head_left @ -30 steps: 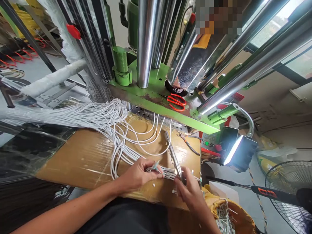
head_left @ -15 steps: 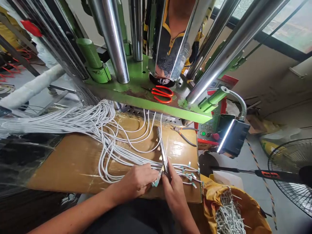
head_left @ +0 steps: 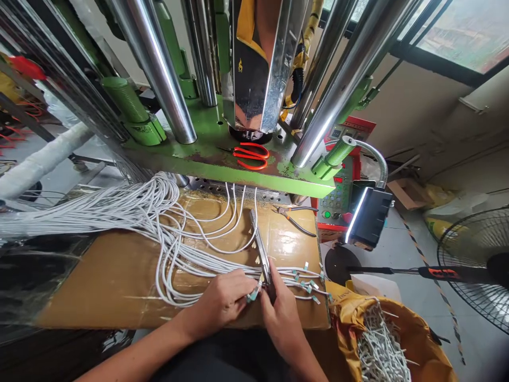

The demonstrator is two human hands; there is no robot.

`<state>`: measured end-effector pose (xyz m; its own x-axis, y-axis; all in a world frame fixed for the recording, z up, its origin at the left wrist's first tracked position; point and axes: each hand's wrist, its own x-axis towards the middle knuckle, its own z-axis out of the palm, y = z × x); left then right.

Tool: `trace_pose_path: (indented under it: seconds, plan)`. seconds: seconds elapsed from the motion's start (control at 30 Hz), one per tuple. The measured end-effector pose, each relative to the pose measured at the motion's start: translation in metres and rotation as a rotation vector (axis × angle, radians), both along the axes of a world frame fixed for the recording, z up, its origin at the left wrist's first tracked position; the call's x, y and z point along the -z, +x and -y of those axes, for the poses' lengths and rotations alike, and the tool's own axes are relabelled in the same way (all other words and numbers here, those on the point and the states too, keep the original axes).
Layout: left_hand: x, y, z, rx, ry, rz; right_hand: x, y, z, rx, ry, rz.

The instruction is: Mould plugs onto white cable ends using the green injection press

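Observation:
My right hand [head_left: 283, 310] is closed around the near end of a narrow metal bar [head_left: 260, 249], which slants away across the cardboard. Small gold pieces [head_left: 257, 260] stick out along the bar's left side. My left hand [head_left: 225, 297] pinches a cable end with a pale green tip [head_left: 253, 293] right beside the bar, where the fingers hide part of it. White cables [head_left: 222, 265] run under the bar, and their green-tagged ends [head_left: 308, 286] lie to the right. Several more cables [head_left: 242, 209] lead up beneath the green machine plate.
Cardboard [head_left: 99, 286] covers the work surface. Red-handled scissors [head_left: 251, 155] lie on the green plate [head_left: 286, 183]; cutting pliers [head_left: 296, 218] rest at the right. A cable bundle [head_left: 119, 204] comes in from the left. A yellow bag [head_left: 345, 313] of white scraps, a lamp [head_left: 368, 217] and a fan [head_left: 477, 276] stand right.
The whole view has shifted, so the machine sits further left in the picture. Both hands keep their hold, the cable tip still close against the bar.

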<state>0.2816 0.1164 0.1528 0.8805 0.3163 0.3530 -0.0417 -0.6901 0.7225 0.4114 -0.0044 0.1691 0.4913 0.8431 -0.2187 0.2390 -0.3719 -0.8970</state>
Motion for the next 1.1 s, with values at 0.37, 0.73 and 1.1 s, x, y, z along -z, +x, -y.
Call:
trace_pose_path:
  seconds: [0.37,0.73,1.1]
  plan:
    - [-0.028,0.002,-0.017,-0.337,-1.193,-0.104,-0.011,0.006,0.008,0.076,0.051,-0.267]
    - [-0.033,0.012,-0.024,-0.133,-0.666,-0.207,-0.007,0.008,0.009,0.122,0.046,-0.305]
    - [-0.006,0.013,-0.018,0.014,0.320,0.023,0.000,0.009,0.010,0.131,0.054,-0.267]
